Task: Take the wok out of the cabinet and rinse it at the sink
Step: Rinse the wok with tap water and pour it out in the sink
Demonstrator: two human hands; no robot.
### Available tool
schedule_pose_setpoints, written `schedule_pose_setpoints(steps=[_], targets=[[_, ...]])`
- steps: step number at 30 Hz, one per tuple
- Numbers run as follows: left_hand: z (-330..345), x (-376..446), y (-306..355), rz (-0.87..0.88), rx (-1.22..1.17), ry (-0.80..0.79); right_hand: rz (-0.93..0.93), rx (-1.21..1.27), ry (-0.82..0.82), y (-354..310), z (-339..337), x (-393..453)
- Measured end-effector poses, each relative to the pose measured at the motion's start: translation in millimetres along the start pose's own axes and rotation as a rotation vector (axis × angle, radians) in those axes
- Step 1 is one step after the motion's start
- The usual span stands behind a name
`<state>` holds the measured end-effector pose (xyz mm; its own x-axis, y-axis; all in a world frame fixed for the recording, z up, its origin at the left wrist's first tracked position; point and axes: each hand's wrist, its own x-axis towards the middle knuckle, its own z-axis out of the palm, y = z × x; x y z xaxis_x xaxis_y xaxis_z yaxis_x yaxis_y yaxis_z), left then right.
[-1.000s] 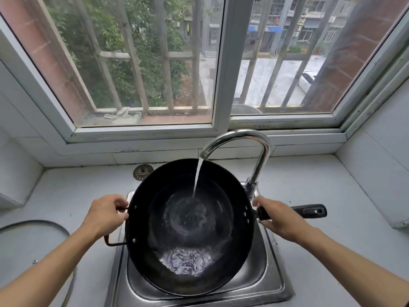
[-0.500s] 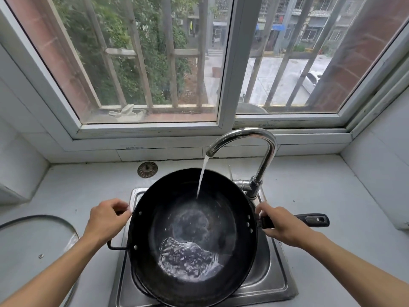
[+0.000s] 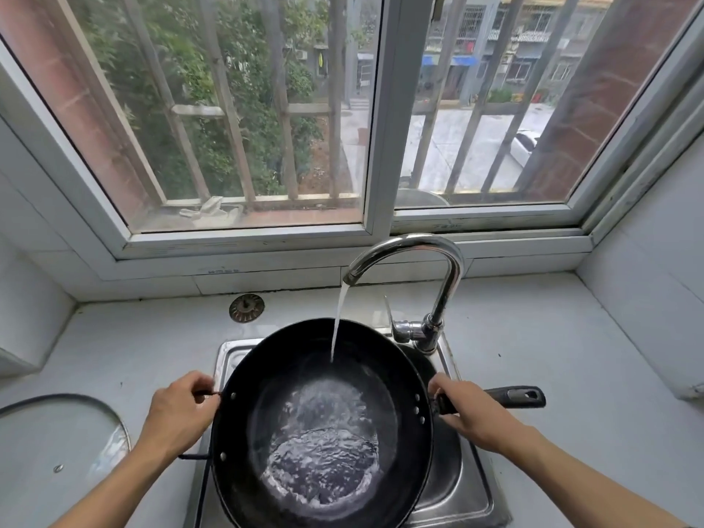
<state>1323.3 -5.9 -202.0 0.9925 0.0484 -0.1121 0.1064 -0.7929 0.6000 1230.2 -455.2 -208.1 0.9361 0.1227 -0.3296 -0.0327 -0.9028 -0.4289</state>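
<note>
A black wok (image 3: 266, 379) is held over the steel sink (image 3: 463, 489), tipped a little toward me. My left hand (image 3: 181, 411) grips its small wire loop handle on the left rim. My right hand (image 3: 466, 415) is closed around the long black handle (image 3: 514, 397) close to the rim. Water runs from the chrome tap (image 3: 434, 257) onto the wok's far inner wall and churns in a pool at the near bottom.
A glass lid (image 3: 57, 443) lies on the white counter at the left. A round metal sink strainer (image 3: 246, 307) sits on the counter behind the sink. A barred window stands right behind the tap. Tiled walls close in both sides.
The wok has dropped lower and nearer to me. The pool of water in it has grown and shifted toward the middle of the near side. Both hands keep their grip.
</note>
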Motion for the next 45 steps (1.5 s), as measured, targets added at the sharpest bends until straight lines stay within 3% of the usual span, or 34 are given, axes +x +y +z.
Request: schedule_pose_setpoints(steps=[11,23,33,45], targets=[[-7,-5,-2,0.141,0.244,-0.169,-0.008,-0.002,0.080,13,19,4],[-17,-30,10,0.298,0.478,-0.173,0.026,0.033,0.075,21,30,6],[-19,-43,14,0.443,0.571,-0.098,-0.152,0.044,0.292,-18,1,34],[-19,-50,13,0.366,0.533,-0.080,-0.024,-0.087,0.151,-44,-27,100]])
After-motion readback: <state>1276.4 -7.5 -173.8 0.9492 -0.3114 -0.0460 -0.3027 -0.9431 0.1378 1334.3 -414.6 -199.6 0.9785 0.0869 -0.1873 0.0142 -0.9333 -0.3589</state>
